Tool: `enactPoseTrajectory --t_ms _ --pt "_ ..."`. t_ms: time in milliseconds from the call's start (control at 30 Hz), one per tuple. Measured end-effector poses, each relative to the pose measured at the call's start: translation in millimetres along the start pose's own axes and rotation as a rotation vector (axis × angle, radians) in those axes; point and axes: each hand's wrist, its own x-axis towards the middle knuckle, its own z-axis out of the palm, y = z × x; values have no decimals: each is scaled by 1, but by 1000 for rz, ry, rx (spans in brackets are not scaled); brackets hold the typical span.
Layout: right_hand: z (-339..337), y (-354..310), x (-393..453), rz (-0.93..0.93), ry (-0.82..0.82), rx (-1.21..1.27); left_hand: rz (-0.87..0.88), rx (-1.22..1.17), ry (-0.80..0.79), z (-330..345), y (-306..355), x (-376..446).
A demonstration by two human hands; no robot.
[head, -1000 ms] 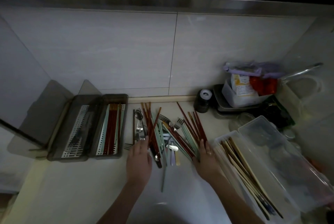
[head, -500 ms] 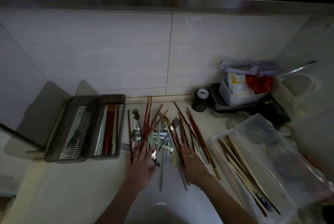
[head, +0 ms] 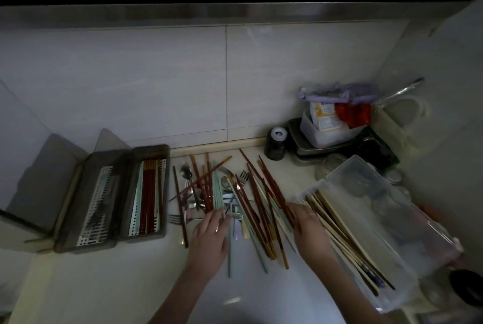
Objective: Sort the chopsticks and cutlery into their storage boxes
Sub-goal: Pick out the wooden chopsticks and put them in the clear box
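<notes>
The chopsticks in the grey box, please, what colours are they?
Dark red chopsticks with pale green ones, head view.

Glossy pale counter [head: 109, 284] catching a sheen, smooth tiled wall [head: 156, 83] reflecting faintly, shiny metal forks [head: 243, 176] glinting, lacquered-looking red-brown chopsticks [head: 264, 208] lying beside matt mint ones [head: 217, 193], clear plastic box [head: 386, 221] showing pale wooden chopsticks [head: 339, 229], smoky translucent plastic box [head: 146, 193] sitting left.

Two hands [head: 209, 234]; three storage boxes [head: 146, 193].

Dim, underexposed, wide-angle edge distortion
</notes>
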Motion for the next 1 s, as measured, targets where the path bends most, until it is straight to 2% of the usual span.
enactPoseTrajectory --t_ms 133,300,367,467,533,1000 --pt "-19 13 -18 97 105 -28 93 -2 62 -2 24 9" --pt "-37 32 -47 253 150 -52 319 -129 -20 1 76 23" --pt "-44 40 -60 328 102 -80 421 -182 -135 2 103 29" --pt "-50 54 -75 332 -59 -165 500 -93 -266 6 141 34" --pt "-53 60 -81 331 -96 -189 497 -48 -306 14 156 34" --pt "-72 96 -86 408 -71 -194 528 17 -381 32 217 57"
